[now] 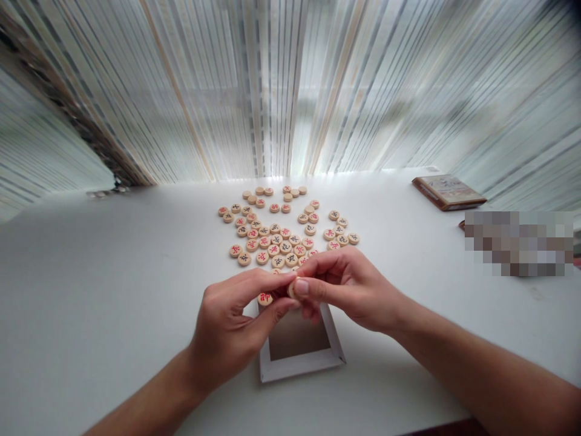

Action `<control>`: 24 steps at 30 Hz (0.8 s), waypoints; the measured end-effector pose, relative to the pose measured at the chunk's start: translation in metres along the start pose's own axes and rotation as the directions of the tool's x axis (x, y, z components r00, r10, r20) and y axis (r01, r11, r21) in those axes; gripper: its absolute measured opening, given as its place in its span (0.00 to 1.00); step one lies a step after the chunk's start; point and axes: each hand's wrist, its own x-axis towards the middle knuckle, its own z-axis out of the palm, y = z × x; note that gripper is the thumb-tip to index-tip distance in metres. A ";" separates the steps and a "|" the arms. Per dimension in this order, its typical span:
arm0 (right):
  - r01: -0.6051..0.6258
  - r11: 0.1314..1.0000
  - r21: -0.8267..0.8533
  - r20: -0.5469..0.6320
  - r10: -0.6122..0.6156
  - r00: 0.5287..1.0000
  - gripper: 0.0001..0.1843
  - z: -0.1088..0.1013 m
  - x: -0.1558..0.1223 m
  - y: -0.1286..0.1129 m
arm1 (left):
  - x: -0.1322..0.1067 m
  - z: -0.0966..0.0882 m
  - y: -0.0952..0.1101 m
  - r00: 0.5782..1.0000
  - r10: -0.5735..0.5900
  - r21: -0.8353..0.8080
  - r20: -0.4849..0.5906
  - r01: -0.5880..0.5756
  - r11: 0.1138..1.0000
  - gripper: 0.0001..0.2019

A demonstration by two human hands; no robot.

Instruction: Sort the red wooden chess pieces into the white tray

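Observation:
Both hands meet above an open cardboard box tray [302,362] with a brown bottom and white walls. Between the fingertips is a round wooden xiangqi piece [292,290], mostly covered by fingers. My right hand [351,287] pinches it with the thumb across its face. From the other side, my left hand [240,312] closes index finger and thumb around its edge. A piece with a red character [264,298] shows at the tray's far left corner, beside my left hand. Just beyond the hands, many loose xiangqi pieces [273,250] lie spread out, marked in red or black.
A flat brown-edged box [449,191] lies at the back right of the white table [113,303]. Nearer me on that side, a pixelated object [517,243] cannot be made out. Striped string curtains [281,91] hang behind the table's far edge.

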 end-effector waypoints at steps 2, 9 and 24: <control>0.006 1.000 -0.009 0.020 -0.006 1.000 0.11 -0.001 0.000 -0.001 | -0.001 -0.001 0.000 1.000 -0.006 0.005 -0.002 0.006 1.000 0.21; -0.015 1.000 0.027 0.062 0.013 0.998 0.14 -0.002 0.000 -0.003 | 0.000 -0.003 0.001 1.000 -0.001 0.007 -0.011 0.001 1.000 0.22; 0.003 1.000 -0.011 0.010 -0.003 1.000 0.15 -0.006 0.001 0.000 | -0.001 -0.001 0.000 0.996 -0.086 -0.064 -0.019 0.084 0.994 0.20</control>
